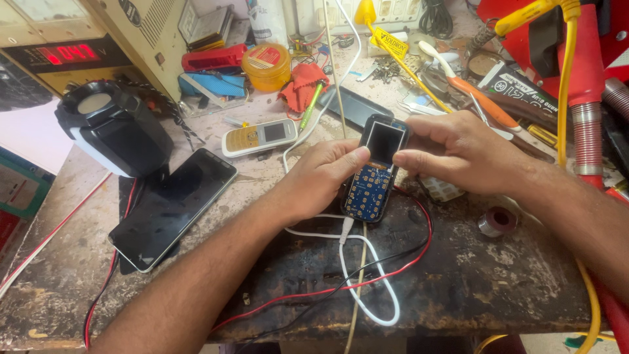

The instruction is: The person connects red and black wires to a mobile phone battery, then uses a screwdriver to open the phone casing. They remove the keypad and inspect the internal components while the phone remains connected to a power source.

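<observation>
Step judged: inspecting opened phone (375,172) on bench (458,275), white cable (367,275) plugged at its lower end. Left hand (321,177) clamped on phone's left edge, thumb at screen. Right hand (458,154) pinched on top right corner. Smartphone (173,206) lay well left of left hand. Next move likely called for steady grip, light pressure near screen.

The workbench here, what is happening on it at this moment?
A person holds an opened phone over the bench with both hands. Its front cover is off, so the blue keypad board shows under the small dark screen. The left hand grips its left side, thumb near the screen; the right hand pinches the top right corner. A white cable is plugged into its bottom end. A smartphone and a white keypad phone lie untouched to the left.
</observation>
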